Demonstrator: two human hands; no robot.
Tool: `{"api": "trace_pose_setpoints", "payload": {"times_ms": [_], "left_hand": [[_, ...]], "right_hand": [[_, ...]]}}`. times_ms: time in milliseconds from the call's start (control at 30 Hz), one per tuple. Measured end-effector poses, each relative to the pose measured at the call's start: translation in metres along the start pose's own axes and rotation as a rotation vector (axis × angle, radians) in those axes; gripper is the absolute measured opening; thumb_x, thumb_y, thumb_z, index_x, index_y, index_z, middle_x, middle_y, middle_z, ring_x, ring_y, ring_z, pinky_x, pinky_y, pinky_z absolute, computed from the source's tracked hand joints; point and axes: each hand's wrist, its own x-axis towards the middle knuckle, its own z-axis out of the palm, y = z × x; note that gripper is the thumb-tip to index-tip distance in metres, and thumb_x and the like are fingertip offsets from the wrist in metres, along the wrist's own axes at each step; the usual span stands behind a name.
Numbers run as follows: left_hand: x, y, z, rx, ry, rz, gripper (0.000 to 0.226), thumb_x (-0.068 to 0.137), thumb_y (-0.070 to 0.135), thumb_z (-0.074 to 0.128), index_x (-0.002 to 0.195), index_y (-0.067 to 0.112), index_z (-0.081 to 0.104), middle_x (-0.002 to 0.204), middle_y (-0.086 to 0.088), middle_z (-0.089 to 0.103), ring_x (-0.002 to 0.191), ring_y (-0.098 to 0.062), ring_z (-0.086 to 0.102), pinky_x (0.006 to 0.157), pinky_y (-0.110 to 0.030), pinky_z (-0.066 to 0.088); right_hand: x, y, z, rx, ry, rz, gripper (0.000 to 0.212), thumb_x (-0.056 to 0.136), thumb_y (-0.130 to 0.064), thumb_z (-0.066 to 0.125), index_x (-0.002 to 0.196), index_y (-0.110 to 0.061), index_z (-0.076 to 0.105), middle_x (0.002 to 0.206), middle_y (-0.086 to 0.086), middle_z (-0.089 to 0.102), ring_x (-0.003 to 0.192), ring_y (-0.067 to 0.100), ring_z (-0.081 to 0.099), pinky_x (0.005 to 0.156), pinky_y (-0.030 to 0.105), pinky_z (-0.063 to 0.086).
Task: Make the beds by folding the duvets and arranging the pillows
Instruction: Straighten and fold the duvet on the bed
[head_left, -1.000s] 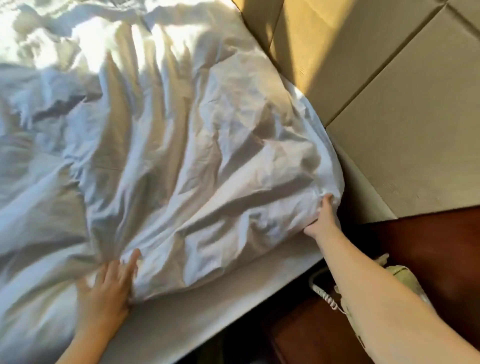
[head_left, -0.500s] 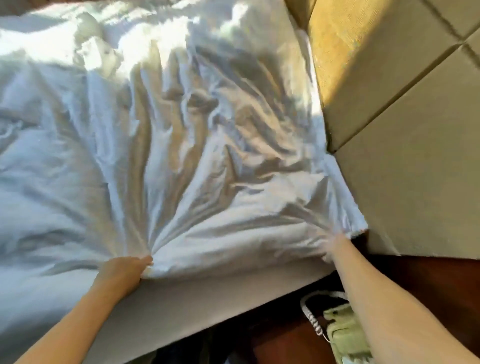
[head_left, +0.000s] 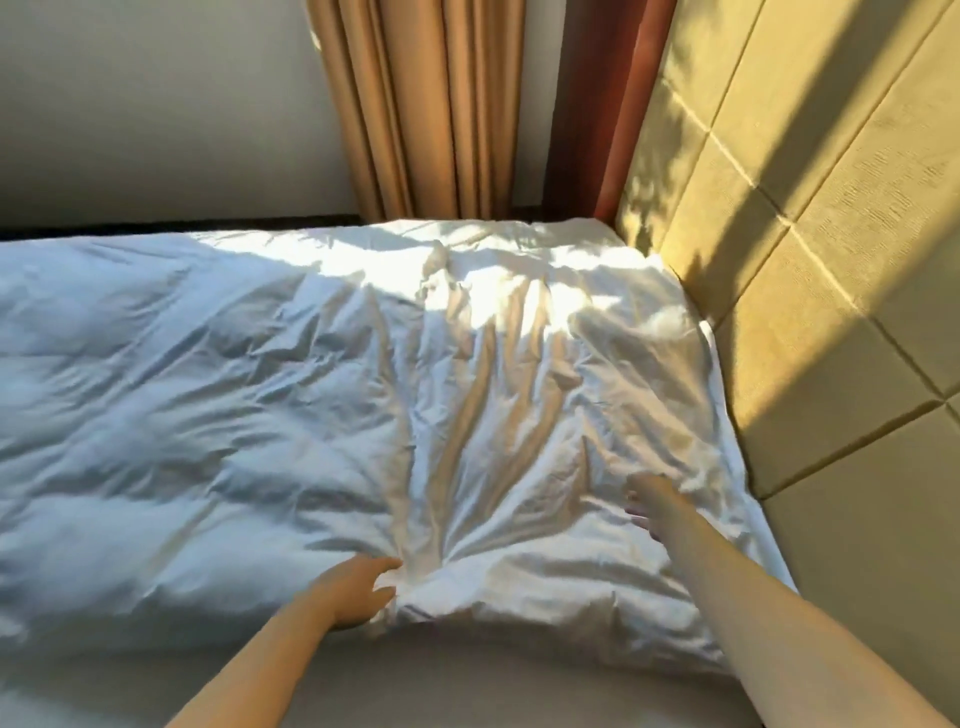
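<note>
A wrinkled white duvet (head_left: 260, 415) lies spread over the bed, its right edge against the headboard. My left hand (head_left: 358, 590) grips the duvet's near edge, where the creases fan out from a gathered bunch. My right hand (head_left: 649, 501) lies on top of the duvet near its right corner, fingers spread and blurred, holding nothing. No pillow is in view.
A padded beige headboard (head_left: 810, 260) runs along the right side of the bed. Tan curtains (head_left: 441, 104) and a red-brown wooden strip (head_left: 623, 130) stand behind the bed, beside a white wall (head_left: 156, 104). A bare strip of sheet (head_left: 467, 675) shows along the near edge.
The camera has tilted up and now shows the whole bed. My right hand has let go of the duvet's corner and moved onto its top. My left hand keeps its grip.
</note>
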Motion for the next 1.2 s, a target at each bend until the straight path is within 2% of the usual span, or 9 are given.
{"api": "trace_pose_setpoints", "payload": {"times_ms": [133,267,367,533,667,800,900,1033,1200], "left_hand": [[-0.053,-0.059,-0.032,-0.054,0.131,-0.119,0.043,0.101,0.036,0.035,0.143,0.027,0.034,0.148,-0.002,0.036,0.134,-0.018,0.038,0.107,-0.027,0.030],[-0.116,-0.153,-0.035,-0.185,0.194,-0.245,0.042,0.100,0.033,0.039,0.141,0.025,0.037,0.144,-0.004,0.041,0.129,-0.018,0.043,0.104,-0.026,0.034],[-0.166,-0.235,-0.026,-0.292,0.223,-0.320,0.042,0.098,0.031,0.044,0.139,0.020,0.042,0.143,-0.002,0.044,0.127,-0.017,0.045,0.101,-0.023,0.036],[-0.263,-0.367,-0.012,-0.423,0.249,-0.442,0.044,0.099,0.028,0.041,0.142,0.018,0.036,0.144,-0.002,0.039,0.129,-0.015,0.042,0.101,-0.022,0.035],[-0.340,-0.476,0.007,-0.541,0.385,-0.561,0.045,0.099,0.028,0.042,0.143,0.020,0.035,0.148,-0.002,0.035,0.133,-0.017,0.037,0.109,-0.028,0.032],[-0.396,-0.558,0.027,-0.662,0.461,-0.631,0.042,0.098,0.024,0.045,0.139,0.017,0.042,0.141,-0.001,0.044,0.122,-0.015,0.048,0.095,-0.022,0.041],[-0.413,-0.599,0.036,-0.765,0.417,-0.666,0.042,0.100,0.023,0.041,0.141,0.018,0.036,0.144,-0.003,0.038,0.110,-0.015,0.049,0.077,-0.019,0.047],[-0.411,-0.661,0.037,-0.842,0.425,-0.692,0.045,0.099,0.023,0.041,0.143,0.018,0.034,0.145,-0.002,0.038,0.125,-0.018,0.045,0.102,-0.029,0.042],[-0.405,-0.755,0.020,-0.919,0.359,-0.706,0.047,0.099,0.028,0.040,0.144,0.023,0.030,0.143,-0.002,0.040,0.119,-0.019,0.049,0.090,-0.034,0.046]], "right_hand": [[-0.043,-0.056,0.070,-0.228,-0.120,-0.193,0.039,0.098,-0.011,0.043,0.132,0.008,0.045,0.083,0.012,0.051,0.077,0.029,0.053,0.094,0.046,0.045],[-0.096,-0.075,0.142,-0.461,-0.197,-0.334,0.038,0.097,-0.009,0.042,0.131,0.007,0.044,0.100,0.017,0.052,0.071,0.025,0.048,0.070,0.035,0.039],[-0.135,-0.075,0.207,-0.581,-0.220,-0.395,0.037,0.097,-0.007,0.039,0.130,0.010,0.043,0.087,0.017,0.051,0.057,0.021,0.041,0.062,0.031,0.031],[-0.237,-0.062,0.322,-0.536,-0.349,-0.461,0.030,0.096,-0.004,0.041,0.122,0.007,0.049,0.073,0.011,0.039,0.054,0.020,0.032,0.054,0.026,0.022],[-0.318,-0.043,0.431,-0.610,-0.438,-0.577,0.017,0.094,-0.004,0.039,0.108,-0.005,0.050,0.081,0.012,0.042,0.054,0.019,0.038,0.054,0.024,0.025],[-0.389,-0.017,0.525,-0.804,-0.558,-0.694,0.028,0.092,-0.006,0.042,0.113,0.009,0.051,0.075,0.007,0.035,0.058,0.018,0.032,0.058,0.023,0.022],[-0.421,-0.006,0.579,-0.930,-0.630,-0.730,0.037,0.090,-0.007,0.043,0.123,0.010,0.044,0.074,0.005,0.032,0.068,0.019,0.032,0.059,0.025,0.023],[-0.435,-0.008,0.649,-0.973,-0.645,-0.741,0.036,0.091,-0.006,0.044,0.124,0.006,0.048,0.075,0.004,0.034,0.062,0.017,0.032,0.057,0.023,0.023],[-0.421,-0.012,0.747,-0.979,-0.564,-0.679,0.016,0.091,-0.005,0.046,0.103,-0.003,0.056,0.071,0.005,0.032,0.057,0.017,0.031,0.056,0.023,0.023]]}}
